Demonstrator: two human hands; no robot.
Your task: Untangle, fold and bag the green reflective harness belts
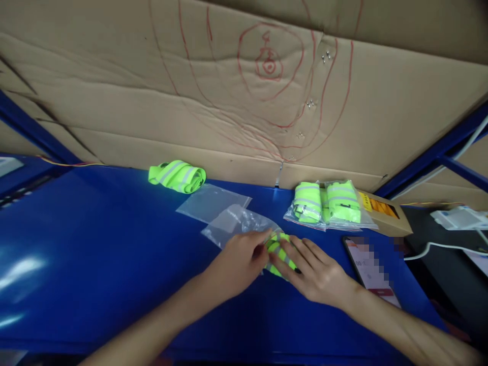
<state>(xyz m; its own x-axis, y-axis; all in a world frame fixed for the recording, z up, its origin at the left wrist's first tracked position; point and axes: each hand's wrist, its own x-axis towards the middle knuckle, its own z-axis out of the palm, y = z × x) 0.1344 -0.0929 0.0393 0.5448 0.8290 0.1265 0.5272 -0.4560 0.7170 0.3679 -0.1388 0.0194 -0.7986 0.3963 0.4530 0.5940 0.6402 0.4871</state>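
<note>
My left hand (pixel 240 262) and my right hand (pixel 314 272) meet over a folded neon-yellow reflective band (pixel 280 249) on the blue table (pixel 114 244). Both hands pinch the band, which sits at the mouth of a clear plastic bag (pixel 238 223). The left fingers grip the bag's edge and the band's left side. The right fingers press on its right side. Part of the band is hidden under my fingers.
A second empty clear bag (pixel 208 202) lies just behind. A loose rolled band (pixel 177 176) lies at the back left. Bagged bands (pixel 328 203) are stacked at the back right beside a small cardboard box (pixel 385 212). A phone (pixel 371 269) lies to the right. Cardboard wall (pixel 244 86) behind.
</note>
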